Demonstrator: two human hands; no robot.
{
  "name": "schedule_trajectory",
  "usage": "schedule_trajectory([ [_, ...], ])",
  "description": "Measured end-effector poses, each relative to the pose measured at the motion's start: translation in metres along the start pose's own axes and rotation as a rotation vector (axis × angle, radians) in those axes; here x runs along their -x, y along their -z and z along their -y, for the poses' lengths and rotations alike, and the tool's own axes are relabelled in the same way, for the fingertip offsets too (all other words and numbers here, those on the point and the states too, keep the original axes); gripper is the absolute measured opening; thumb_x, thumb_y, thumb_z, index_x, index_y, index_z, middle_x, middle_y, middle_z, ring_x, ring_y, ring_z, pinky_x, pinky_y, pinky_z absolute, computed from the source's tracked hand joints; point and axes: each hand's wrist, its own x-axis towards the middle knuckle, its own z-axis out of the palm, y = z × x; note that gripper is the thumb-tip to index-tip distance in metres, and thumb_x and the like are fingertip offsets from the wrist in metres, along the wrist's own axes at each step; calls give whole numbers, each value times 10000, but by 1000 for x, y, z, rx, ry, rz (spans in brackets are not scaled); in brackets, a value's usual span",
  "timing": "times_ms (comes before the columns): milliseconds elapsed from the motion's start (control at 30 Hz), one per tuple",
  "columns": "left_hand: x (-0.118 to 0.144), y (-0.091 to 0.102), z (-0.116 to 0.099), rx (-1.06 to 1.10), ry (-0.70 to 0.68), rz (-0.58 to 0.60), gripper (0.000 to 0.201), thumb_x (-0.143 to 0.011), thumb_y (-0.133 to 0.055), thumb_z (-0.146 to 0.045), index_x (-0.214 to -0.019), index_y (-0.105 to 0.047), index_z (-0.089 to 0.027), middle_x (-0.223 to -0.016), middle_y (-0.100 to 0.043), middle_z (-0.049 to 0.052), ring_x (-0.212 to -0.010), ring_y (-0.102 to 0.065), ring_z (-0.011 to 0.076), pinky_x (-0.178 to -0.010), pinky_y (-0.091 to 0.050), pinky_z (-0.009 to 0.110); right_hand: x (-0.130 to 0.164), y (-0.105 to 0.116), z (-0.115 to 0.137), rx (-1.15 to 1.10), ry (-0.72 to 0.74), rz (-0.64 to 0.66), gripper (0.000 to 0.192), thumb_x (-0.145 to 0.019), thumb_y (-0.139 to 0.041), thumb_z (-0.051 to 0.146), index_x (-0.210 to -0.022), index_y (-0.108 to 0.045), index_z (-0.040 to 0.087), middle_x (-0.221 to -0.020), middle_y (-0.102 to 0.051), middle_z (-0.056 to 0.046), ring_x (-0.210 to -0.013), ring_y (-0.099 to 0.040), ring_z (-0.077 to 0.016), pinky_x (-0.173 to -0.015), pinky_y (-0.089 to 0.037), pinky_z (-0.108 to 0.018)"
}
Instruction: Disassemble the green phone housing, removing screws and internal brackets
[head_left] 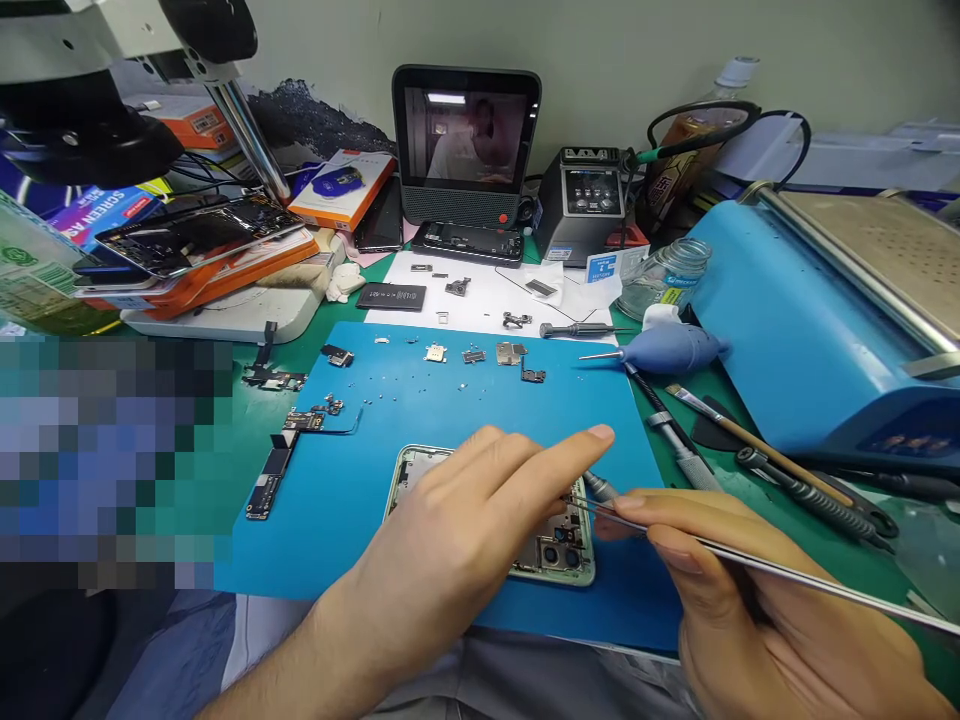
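My left hand [457, 520] lies across an opened phone frame [589, 560] with a pale green edge, on the blue mat. Its index finger stretches to the right past the frame, while the other fingers bend down over the frame and are partly hidden. Two camera lenses show in the frame's near right corner. My right hand [750, 590] is closed on thin metal tweezers [720, 548], whose tips reach the right part of the frame beside my left fingers. A grey metal tool handle [600, 488] shows behind the tweezers; I cannot tell whether my right fingers touch it.
A logic board [274, 470] lies left on the blue mat [360, 540], with several tiny screws and metal parts behind. A battery [391, 297] rests farther back. A blue air blower [667, 349], screwdriver [682, 450] and brush [750, 440] lie right, before a blue machine [810, 340].
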Motion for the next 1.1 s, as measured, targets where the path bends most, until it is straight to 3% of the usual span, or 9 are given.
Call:
schedule_trajectory([
  [167, -3, 1, -1, -43, 37, -21, 455, -1117, -611, -151, -1563, -528, -177, -1316, -712, 49, -1187, -624, 179, -1006, -497, 292, -4, 3, -5, -5, -93, -92, 107, -1025, -716, 219, -981, -790, 283, -893, -803, 39, -758, -763, -148, -780, -600, -268],
  [267, -5, 0, -1, -74, 76, -58, 178, -1125, -614, -207, -1281, -694, -177, -1261, -738, 32, -1171, -644, 191, -1024, -492, 334, -13, 6, -8, -19, -218, -26, 108, -1042, -707, 301, -988, -799, 319, -826, -799, 41, -726, -772, -155, -712, -624, -242],
  [367, -5, 0, 0, -109, 77, -7, 180, -1152, -563, -259, -1098, -724, -199, -1191, -765, 10, -1066, -684, 197, -922, -499, 377, -18, 7, -11, -73, -277, 31, 106, -1040, -708, 341, -1006, -808, 330, -782, -796, 24, -698, -777, -168, -629, -626, -227],
  [633, -3, -2, 1, -191, 21, 57, 184, -1141, -569, -229, -1127, -753, -215, -1196, -780, -1, -1021, -707, 199, -817, -512, 379, -7, 7, -13, -41, -279, 67, 118, -1066, -687, 319, -1019, -793, 344, -830, -759, 64, -670, -675, -93, -657, -541, -197],
  [833, -3, -3, 2, -215, 29, 81, 167, -1108, -610, -187, -1134, -770, -223, -1230, -770, 7, -1032, -700, 219, -797, -519, 380, -7, 8, -13, -4, -288, 89, 125, -1076, -676, 336, -1026, -785, 375, -864, -762, 107, -707, -685, -57, -708, -528, -142],
  [1100, -3, -3, 2, -262, 18, 91, 177, -1108, -603, -180, -1160, -766, -224, -1251, -766, 17, -1063, -701, 232, -795, -520, 382, -5, 4, -9, 13, -267, 76, 174, -1076, -654, 265, -1009, -767, 380, -940, -784, 93, -767, -708, -108, -773, -562, -221],
])
